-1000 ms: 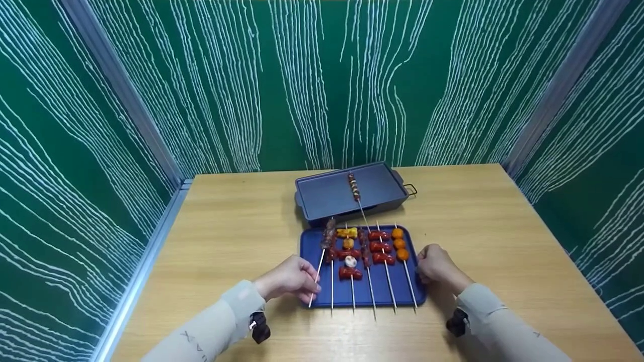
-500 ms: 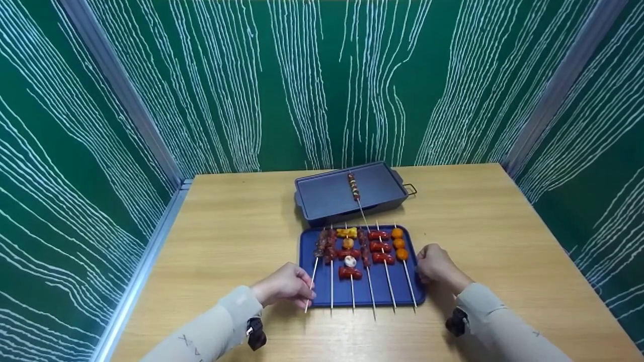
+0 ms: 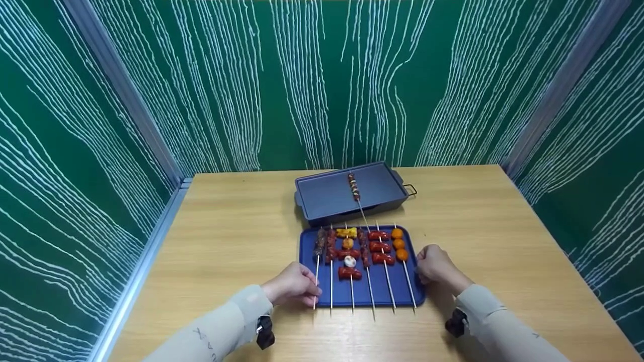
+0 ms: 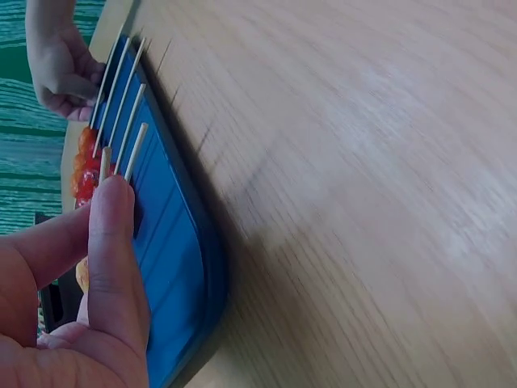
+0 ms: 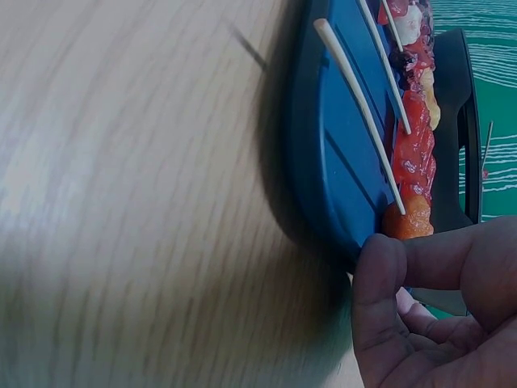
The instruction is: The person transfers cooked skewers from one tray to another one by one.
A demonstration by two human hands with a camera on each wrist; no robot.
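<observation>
My left hand (image 3: pixel 297 285) pinches the bare stick of a dark meat skewer (image 3: pixel 319 244), whose meat end lies over the left side of the blue tray (image 3: pixel 342 295). In the left wrist view, the stick's end (image 4: pixel 105 162) pokes out past the thumb. At the tray's right edge, my right hand (image 3: pixel 435 264) pinches the rim between thumb and forefinger. Lined up on the tray are a reddish meat skewer (image 3: pixel 330 246), a mixed skewer with yellow and white pieces (image 3: pixel 348 273), another meat skewer (image 3: pixel 364 249), a red sausage skewer (image 3: pixel 381 247) and an orange ball skewer (image 3: pixel 400 244).
Behind the tray stands a dark grey grill pan (image 3: pixel 324 196) with a wire handle (image 3: pixel 411 189) on its right. One skewer (image 3: pixel 353 187) lies across it, its stick reaching down over the tray. The wooden table (image 3: pixel 226 216) meets green patterned walls at the back.
My left hand has swung the dark meat skewer leftward off the reddish one beside it, and it now points nearly straight away from me. My right hand has stayed at the rim.
</observation>
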